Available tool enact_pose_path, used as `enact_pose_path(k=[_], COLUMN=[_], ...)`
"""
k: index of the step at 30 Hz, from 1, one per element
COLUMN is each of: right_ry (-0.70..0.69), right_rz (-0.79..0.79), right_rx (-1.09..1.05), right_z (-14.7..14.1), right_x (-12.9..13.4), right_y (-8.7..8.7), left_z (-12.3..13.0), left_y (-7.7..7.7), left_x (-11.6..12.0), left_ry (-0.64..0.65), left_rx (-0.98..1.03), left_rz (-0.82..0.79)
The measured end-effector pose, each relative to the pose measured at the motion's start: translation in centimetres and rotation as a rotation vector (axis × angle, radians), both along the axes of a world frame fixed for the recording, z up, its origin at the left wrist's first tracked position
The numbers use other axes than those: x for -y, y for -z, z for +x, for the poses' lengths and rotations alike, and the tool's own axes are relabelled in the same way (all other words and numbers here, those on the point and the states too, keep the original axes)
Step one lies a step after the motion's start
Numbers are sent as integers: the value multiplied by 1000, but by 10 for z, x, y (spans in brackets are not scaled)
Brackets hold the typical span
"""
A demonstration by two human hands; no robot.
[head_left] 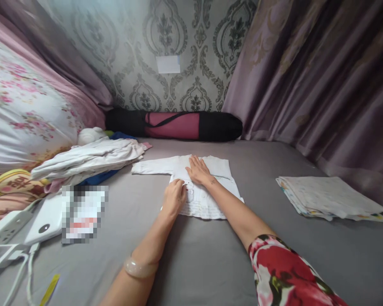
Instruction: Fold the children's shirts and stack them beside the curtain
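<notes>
A small white long-sleeved shirt (207, 207) with a line-drawn print lies spread on the grey sheet in front of me. One sleeve stretches out to the left, while the right sleeve is folded in across the chest. My right hand (198, 171) rests flat on the upper part of the shirt, fingers extended. At the shirt's left side, below the outstretched sleeve, my left hand (174, 196) is closed with curled fingers on the fabric. The fingertips are partly hidden.
A folded cloth stack (330, 197) lies at right. Rumpled white clothes (95, 155) are heaped at left, near a power strip (8, 229), a white device (46, 219) and cables. A black and maroon bag (174, 125) lies along the wall, with curtains (274, 76) at the side.
</notes>
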State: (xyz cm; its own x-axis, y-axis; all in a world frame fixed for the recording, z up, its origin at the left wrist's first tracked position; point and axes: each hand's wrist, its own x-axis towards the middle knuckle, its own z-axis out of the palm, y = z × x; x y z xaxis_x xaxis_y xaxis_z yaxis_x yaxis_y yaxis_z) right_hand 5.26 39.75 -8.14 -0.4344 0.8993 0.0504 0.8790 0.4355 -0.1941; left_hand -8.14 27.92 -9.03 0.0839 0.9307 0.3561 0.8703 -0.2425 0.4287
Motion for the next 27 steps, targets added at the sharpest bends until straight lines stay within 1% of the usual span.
enact_pose_path(k=[2, 5, 9, 12, 14, 16, 18, 21, 24, 27], right_ry=[19, 39, 37, 48, 59, 60, 41, -43, -170, -252], right_rz=[-27, -58, -82, -121, -150, -147, -112, -92, -146, -198], right_rx=[0, 7, 29, 70, 94, 96, 75, 31, -9, -19], right_z=[-8, -9, -6, -8, -12, -22, -38, -75, -121, -164], right_x=[-2, -5, -6, -6, -7, -9, -9, -8, -2, 5], right_y=[2, 4, 2, -7, -18, -31, -45, -59, -65, -65], left_z=[0, 1, 1, 0, -2, -3, -5, -8, -11, -14], left_y=[-1, -5, -13, -20, -24, -25, -24, -22, -23, -27], left_x=[0, 1, 5, 9, 10, 10, 8, 6, 4, 3], left_ry=[-27, -78, -232, -364, -423, -452, -456, -456, -460, -424], left_rx=[-6, -15, -70, -110, -122, -119, -101, -52, -5, 14], left_rz=[-9, -23, -75, -139, -186, -226, -253, -267, -285, -327])
